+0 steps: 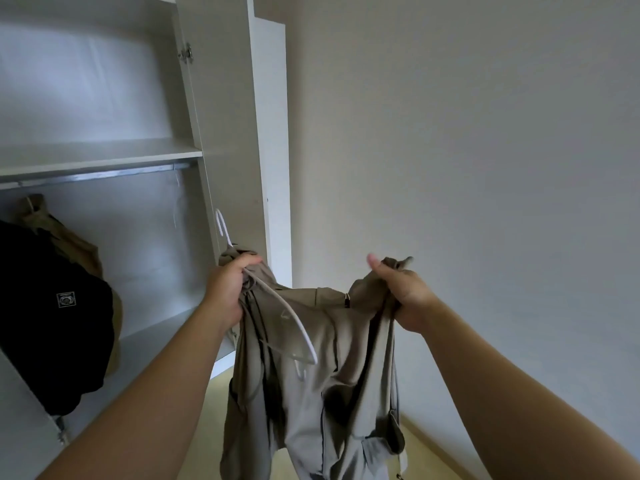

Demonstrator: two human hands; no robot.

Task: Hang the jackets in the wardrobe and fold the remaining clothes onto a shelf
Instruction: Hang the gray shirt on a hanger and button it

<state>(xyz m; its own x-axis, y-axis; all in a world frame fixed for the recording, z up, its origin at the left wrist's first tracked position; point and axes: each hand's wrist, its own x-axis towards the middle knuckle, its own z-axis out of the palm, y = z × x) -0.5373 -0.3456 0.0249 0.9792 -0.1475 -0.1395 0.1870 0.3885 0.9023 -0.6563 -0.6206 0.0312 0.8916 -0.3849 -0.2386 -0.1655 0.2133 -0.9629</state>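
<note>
A plain pale wall (485, 133) fills the right of the frame. Upper left, an open white wardrobe (221, 98) has a shelf (104, 157) above a metal rail (97, 175). The floor (426, 459) seems light wood.

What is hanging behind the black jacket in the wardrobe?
A khaki garment hangs behind the black jacket, its top and one edge showing below the rail. The rest of it is covered, so I cannot tell what kind of garment it is.

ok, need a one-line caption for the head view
Left hand and right hand grip a beige jacket with a white hanger before an open wardrobe holding a black jacket.
</note>
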